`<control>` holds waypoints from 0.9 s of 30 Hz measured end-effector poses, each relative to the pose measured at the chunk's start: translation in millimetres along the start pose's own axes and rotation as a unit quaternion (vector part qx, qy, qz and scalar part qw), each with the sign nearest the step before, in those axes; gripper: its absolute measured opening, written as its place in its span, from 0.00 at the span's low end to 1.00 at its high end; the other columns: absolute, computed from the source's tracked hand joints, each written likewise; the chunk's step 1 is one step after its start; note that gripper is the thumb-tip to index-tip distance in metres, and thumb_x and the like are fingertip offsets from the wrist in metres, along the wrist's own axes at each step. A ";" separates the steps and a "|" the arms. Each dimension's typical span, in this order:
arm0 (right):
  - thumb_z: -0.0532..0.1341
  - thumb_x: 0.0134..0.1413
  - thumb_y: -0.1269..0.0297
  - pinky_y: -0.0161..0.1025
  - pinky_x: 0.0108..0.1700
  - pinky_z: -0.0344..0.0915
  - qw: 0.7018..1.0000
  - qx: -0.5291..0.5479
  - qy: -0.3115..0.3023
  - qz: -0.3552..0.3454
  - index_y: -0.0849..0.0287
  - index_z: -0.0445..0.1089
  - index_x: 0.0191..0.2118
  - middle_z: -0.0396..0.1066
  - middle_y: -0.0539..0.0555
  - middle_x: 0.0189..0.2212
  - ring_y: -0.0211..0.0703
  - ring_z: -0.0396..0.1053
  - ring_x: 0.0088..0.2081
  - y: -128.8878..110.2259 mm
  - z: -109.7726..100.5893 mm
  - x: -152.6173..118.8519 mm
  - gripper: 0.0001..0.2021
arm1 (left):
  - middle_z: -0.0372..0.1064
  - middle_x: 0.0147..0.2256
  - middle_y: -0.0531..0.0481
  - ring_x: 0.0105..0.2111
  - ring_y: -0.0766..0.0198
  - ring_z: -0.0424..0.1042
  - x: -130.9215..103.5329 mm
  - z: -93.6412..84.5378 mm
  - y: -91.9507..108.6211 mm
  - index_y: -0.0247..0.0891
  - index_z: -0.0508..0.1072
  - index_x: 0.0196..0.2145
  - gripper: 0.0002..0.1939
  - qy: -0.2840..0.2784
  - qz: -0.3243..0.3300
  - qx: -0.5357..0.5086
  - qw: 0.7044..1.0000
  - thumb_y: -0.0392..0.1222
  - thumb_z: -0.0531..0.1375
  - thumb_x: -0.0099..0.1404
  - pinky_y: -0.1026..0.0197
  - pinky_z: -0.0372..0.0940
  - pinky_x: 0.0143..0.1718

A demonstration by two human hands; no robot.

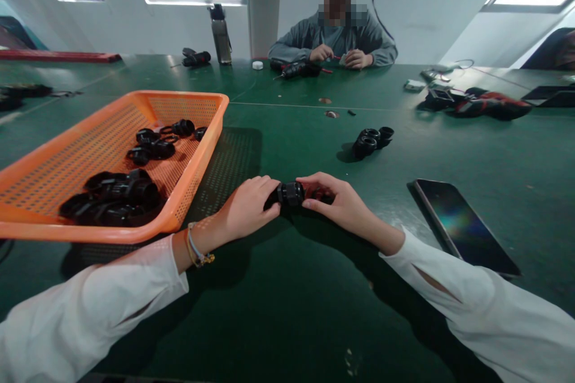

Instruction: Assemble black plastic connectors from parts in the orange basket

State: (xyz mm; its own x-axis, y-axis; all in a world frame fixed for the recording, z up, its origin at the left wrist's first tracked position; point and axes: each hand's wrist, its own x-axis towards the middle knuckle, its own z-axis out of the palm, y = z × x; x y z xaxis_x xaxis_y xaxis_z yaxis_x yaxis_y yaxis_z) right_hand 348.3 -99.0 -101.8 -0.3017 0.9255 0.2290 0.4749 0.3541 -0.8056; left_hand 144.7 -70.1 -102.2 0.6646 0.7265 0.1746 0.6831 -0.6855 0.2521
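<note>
Both hands meet over the green table (296, 311) around one black ribbed fitting (291, 193). My left hand (249, 206) has its fingers wrapped round the left end of the fitting, which they partly hide. At the other end, my right hand (335, 197) pinches the fitting between thumb and fingers. Several black fittings, some with rings, lie in the orange basket (197, 185) to the left. Beyond my right hand, a small group of black round parts (372, 140) sits on the table.
A phone (465, 224) lies right of my right hand. Across the table, a person (332, 39) works near a black tool (299, 69). A bottle (220, 35) stands at the back. Dark and red items (485, 103) lie at the far right.
</note>
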 end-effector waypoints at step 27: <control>0.60 0.47 0.68 0.39 0.34 0.67 1.000 0.011 -0.003 -0.002 0.58 0.69 0.44 0.72 0.54 0.36 0.40 0.69 0.33 -0.8 0.1 -0.7 0.15 | 0.67 0.33 0.46 0.36 0.58 0.67 0.1 -0.1 -0.4 0.34 0.68 0.38 0.10 -0.002 -0.002 0.003 1.000 0.37 0.52 0.59 0.56 0.63 0.38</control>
State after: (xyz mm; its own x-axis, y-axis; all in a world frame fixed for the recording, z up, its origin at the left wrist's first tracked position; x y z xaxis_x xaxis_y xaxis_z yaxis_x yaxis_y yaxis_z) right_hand 348.0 -100.0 -101.4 -0.3086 0.9230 0.2299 0.4556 0.3556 -0.8161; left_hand 144.5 -69.8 -102.2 0.6636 0.7285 0.1705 0.6871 -0.6835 0.2463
